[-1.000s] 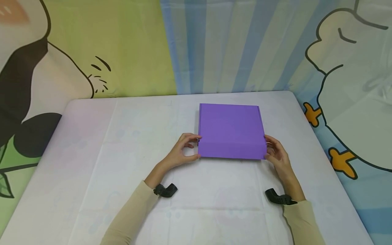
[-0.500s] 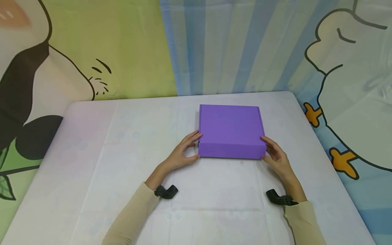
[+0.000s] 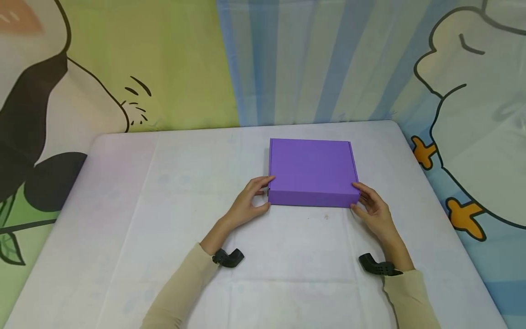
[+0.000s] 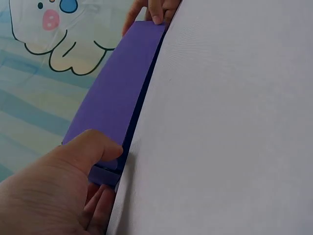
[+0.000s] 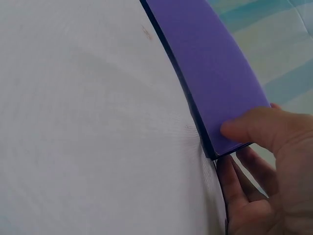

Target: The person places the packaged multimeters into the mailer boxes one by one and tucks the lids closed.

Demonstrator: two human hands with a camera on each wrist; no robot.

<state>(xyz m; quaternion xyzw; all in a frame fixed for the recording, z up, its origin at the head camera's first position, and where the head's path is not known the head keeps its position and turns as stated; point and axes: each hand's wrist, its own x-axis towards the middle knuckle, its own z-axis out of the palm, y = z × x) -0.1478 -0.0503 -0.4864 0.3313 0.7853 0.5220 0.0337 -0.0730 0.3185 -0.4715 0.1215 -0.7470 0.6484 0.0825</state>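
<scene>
A closed purple cardboard box (image 3: 312, 165) lies flat on the white-covered table, its front face toward me. My left hand (image 3: 250, 201) holds the front left corner, thumb at the front face and fingers along the left side. In the left wrist view the left thumb (image 4: 95, 147) lies over the end of the front face (image 4: 115, 88), where a small side flap shows. At the front right corner my right hand (image 3: 374, 210) grips likewise. The right wrist view has the right thumb (image 5: 244, 127) pressed on the front face, with the other fingers around the side.
A white cloth (image 3: 164, 228) covers the table. Behind it hangs a cartoon-printed curtain (image 3: 287, 64). Black wrist cameras (image 3: 228, 258) are strapped at both cuffs. A small brownish mark (image 3: 326, 216) shows on the cloth before the box.
The box's front panel has swung in to stand more upright, and its lower edge sits farther back. Both hands stay at the front corners, the right thumb shifting onto the front face.
</scene>
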